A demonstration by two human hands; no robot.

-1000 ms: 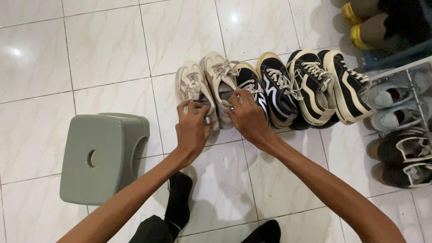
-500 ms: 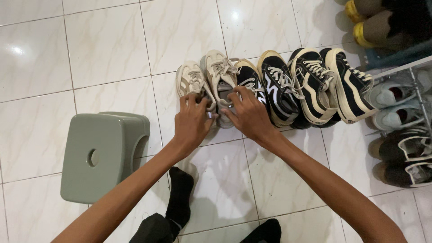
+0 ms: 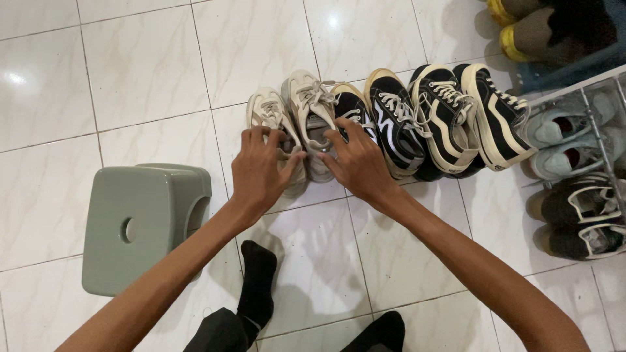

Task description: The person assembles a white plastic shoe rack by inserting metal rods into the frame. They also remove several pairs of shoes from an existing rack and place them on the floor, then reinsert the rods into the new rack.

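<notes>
Beige sneakers (image 3: 290, 124) lengthwise, toes away

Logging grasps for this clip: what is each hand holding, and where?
Left hand grips the beige sneaker at its heel; right hand rests on its partner's heel opening.

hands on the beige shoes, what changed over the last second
The left hand slid forward over the left beige sneaker, and the right hand closed in on the right beige sneaker. Both press the pair's heels. The black sneakers and grey stool kept their places.
</notes>
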